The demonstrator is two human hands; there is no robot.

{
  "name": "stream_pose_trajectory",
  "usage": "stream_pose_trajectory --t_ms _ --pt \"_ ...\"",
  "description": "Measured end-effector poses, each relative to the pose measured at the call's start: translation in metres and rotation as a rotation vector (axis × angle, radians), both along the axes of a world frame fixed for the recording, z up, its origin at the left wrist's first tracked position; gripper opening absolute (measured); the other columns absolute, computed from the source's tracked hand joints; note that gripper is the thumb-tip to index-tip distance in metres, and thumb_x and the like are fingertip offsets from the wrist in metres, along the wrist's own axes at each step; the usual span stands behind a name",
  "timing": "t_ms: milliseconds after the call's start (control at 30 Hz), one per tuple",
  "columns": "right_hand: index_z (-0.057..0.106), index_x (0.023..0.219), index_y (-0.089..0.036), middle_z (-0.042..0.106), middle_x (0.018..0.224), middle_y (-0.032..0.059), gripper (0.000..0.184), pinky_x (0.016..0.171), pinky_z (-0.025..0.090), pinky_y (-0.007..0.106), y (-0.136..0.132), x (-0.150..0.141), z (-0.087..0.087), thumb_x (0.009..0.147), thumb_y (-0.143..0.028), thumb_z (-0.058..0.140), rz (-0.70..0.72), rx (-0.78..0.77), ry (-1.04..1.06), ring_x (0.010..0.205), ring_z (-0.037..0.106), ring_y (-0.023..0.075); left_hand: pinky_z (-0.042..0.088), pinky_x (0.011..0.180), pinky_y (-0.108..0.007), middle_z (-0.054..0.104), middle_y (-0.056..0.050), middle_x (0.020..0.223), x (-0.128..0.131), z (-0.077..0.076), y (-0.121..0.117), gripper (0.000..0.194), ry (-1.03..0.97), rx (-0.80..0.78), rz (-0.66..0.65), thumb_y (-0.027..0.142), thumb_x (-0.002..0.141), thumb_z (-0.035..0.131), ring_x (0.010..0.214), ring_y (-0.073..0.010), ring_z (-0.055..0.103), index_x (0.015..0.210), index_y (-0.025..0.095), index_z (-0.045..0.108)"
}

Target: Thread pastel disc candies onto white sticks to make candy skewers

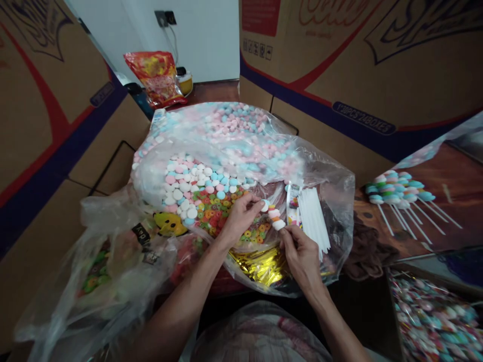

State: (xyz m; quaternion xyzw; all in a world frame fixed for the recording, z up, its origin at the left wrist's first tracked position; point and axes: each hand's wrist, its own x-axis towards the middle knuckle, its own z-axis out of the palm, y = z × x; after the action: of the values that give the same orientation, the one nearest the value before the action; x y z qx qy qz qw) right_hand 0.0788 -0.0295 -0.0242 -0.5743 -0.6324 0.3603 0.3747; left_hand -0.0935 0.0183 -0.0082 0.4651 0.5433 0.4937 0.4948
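My right hand [302,249] pinches the lower end of a candy skewer [276,218], whose white, pink and orange pieces are threaded in a row. Against the skewer's upper end, my left hand [243,213] holds a pale marshmallow disc [265,205] between thumb and fingertips. Below both hands spreads an open clear plastic bag with white, pink and blue marshmallows [184,188] and coloured gummy rings [213,211]. White sticks [314,216] lie in a bundle beside my right hand. Gold twist ties [260,266] sit just under it.
Finished candy skewers [402,191] lie on the wooden table at right. A box of wrapped candies [433,311] stands low at the right. Large cardboard boxes [320,75] rise behind and at left. A red snack bag [154,78] stands at the back, and a brown cloth [370,249] lies at right.
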Motion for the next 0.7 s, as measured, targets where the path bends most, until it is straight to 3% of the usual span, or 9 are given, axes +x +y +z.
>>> stream_pose_trajectory --t_ms 300,533,700 --pt "0.056 0.072 -0.019 0.048 0.056 -0.0039 0.029 0.052 0.034 0.023 0.002 0.001 0.001 0.091 -0.04 0.05 0.037 -0.057 0.074 0.053 0.043 0.0121 0.052 0.062 -0.023 0.061 0.001 0.082 0.004 -0.008 0.0 0.023 -0.153 0.01 0.082 0.034 0.077 0.067 0.068 -0.0114 0.061 0.09 0.019 0.056" --pt "0.058 0.073 -0.019 0.049 0.057 -0.0034 0.029 0.052 0.033 0.023 -0.002 0.003 0.003 0.091 -0.04 0.05 -0.008 -0.029 0.036 0.053 0.043 0.0121 0.05 0.069 -0.024 0.066 -0.001 0.081 0.004 -0.012 0.001 0.018 -0.039 0.021 0.112 0.031 0.081 0.061 0.073 -0.0127 0.061 0.091 0.016 0.065" --pt "0.059 0.074 -0.02 0.047 0.057 -0.0038 0.029 0.051 0.033 0.023 -0.005 0.003 0.008 0.093 -0.04 0.05 0.063 -0.009 0.034 0.053 0.042 0.0122 0.05 0.075 -0.025 0.068 -0.002 0.089 0.005 -0.017 0.001 0.017 -0.044 0.077 0.182 0.028 0.081 0.061 0.08 -0.0139 0.063 0.093 0.017 0.065"
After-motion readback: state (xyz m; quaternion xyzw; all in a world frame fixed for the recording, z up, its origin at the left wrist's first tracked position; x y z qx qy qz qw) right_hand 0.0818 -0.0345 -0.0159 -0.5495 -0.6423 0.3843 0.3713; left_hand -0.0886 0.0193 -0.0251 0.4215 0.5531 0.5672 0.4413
